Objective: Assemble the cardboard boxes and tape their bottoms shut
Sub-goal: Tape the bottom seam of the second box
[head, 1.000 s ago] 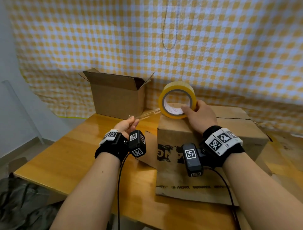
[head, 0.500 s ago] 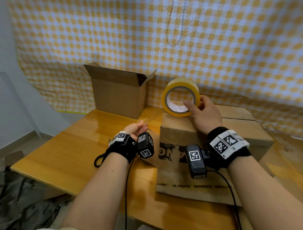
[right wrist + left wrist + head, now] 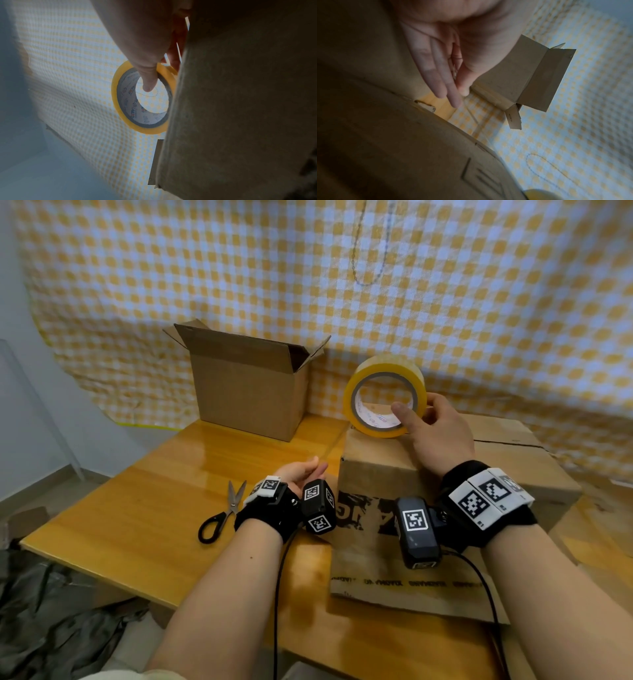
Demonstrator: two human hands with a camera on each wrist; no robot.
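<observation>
A large cardboard box [image 3: 376, 467] stands flaps-down on the wooden table [image 3: 137, 508], its closed bottom facing up. On its top near corner a yellow tape roll [image 3: 387, 364] stands on edge. My right hand [image 3: 416, 407] grips it, thumb in the core and fingers round the outside; the right wrist view shows the thumb inside the roll [image 3: 115, 94]. My left hand [image 3: 305, 470] is low, beside the box's left face. There its thumb and fingers [image 3: 459, 97] pinch the end of a clear tape strip [image 3: 471, 113].
An assembled open box [image 3: 250, 392] stands at the back of the table against a yellow checked cloth [image 3: 479, 302]. Black-handled scissors [image 3: 222, 515] lie left of my left wrist. Dark fabric [image 3: 51, 611] lies on the floor beyond the table's left edge.
My left hand has dropped from roll height, out to the left, down to the box's left face, taking the tape end with it. The right hand stays on the roll. The scissors are now uncovered.
</observation>
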